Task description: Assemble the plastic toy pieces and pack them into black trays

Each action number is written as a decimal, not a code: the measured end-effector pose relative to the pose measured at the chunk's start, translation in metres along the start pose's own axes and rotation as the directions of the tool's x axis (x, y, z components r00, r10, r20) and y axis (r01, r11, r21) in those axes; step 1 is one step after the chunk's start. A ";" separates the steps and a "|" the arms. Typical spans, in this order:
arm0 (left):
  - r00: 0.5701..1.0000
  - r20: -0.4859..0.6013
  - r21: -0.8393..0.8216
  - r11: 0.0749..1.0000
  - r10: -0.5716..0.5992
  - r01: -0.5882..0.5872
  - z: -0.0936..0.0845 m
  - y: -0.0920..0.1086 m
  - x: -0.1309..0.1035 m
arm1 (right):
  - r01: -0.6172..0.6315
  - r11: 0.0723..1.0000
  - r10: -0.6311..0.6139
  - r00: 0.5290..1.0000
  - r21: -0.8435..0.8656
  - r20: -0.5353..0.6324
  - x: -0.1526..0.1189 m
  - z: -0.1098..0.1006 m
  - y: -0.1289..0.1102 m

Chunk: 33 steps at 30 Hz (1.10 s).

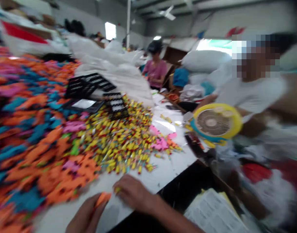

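My left hand [86, 213] is closed around an orange foam piece [103, 198], whose end sticks out past the thumb and fingers. Just to its right, my right hand [133, 192] pinches a small yellow piece [118, 190], mostly hidden by the fingers. The two hands are close together above the near edge of the white table [172, 171]. Beyond them lies a heap of small yellow pieces [124, 139] with red and clear ends. A big pile of orange foam shapes [51, 174], mixed with blue and pink ones, spreads over the left side.
Black trays [90, 85] sit on the heaps. A yellow and blue fan [211, 123] stands at the table's right edge, near a person in white [250, 94]. Another person in pink [156, 71] sits farther back. Printed sheets [213, 210] lie below the table edge.
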<state>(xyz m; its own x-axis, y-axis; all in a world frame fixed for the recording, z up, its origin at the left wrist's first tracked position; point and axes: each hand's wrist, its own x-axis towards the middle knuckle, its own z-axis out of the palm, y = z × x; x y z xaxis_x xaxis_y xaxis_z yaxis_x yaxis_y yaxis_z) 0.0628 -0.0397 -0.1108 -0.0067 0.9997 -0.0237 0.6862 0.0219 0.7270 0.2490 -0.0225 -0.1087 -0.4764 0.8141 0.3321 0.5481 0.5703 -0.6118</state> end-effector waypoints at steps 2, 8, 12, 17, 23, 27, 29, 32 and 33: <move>0.995 0.102 -0.180 0.983 -0.016 0.034 -0.022 0.000 -0.016 | -0.026 0.995 0.028 1.000 0.096 -0.011 -0.003 0.000 0.000; 0.983 0.166 -0.291 0.949 -0.076 0.122 -0.020 0.012 -0.029 | 0.031 0.975 -0.036 0.999 0.220 0.019 -0.011 0.007 -0.002; 0.978 0.195 -0.319 0.939 -0.070 0.130 -0.019 0.009 -0.031 | 0.046 0.977 -0.053 0.998 0.206 0.026 -0.010 0.009 -0.003; 0.977 0.200 -0.324 0.936 -0.074 0.137 -0.019 0.007 -0.030 | 0.076 0.981 -0.080 0.997 0.180 0.015 -0.008 0.010 -0.002; 0.971 0.220 -0.356 0.920 -0.089 0.165 -0.016 0.006 -0.031 | 0.078 0.982 -0.088 0.995 0.171 0.053 -0.011 0.011 0.003; 0.963 0.219 -0.398 0.887 -0.158 0.236 -0.012 0.003 -0.031 | 0.128 0.985 -0.145 0.979 0.119 0.141 -0.013 0.009 0.001; 0.948 0.226 -0.430 0.850 -0.226 0.305 -0.011 0.003 -0.033 | 0.131 0.988 -0.147 0.967 0.087 0.207 -0.014 0.008 -0.004; 0.917 0.279 -0.492 0.778 -0.285 0.392 -0.012 0.005 -0.035 | 0.155 0.987 -0.142 0.972 -0.053 0.189 -0.017 0.009 -0.012; 0.910 0.297 -0.509 0.759 -0.288 0.406 -0.012 0.006 -0.035 | 0.173 0.979 -0.155 0.977 -0.111 0.149 -0.018 0.011 -0.015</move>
<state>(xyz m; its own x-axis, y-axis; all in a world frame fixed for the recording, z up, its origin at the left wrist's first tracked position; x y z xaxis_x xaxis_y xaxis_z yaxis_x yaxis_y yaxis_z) 0.0585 -0.0748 -0.0969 0.0127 0.9004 -0.4350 0.1480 0.4285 0.8913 0.2418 -0.0466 -0.1133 -0.6529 0.6900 0.3124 0.5304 0.7109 -0.4618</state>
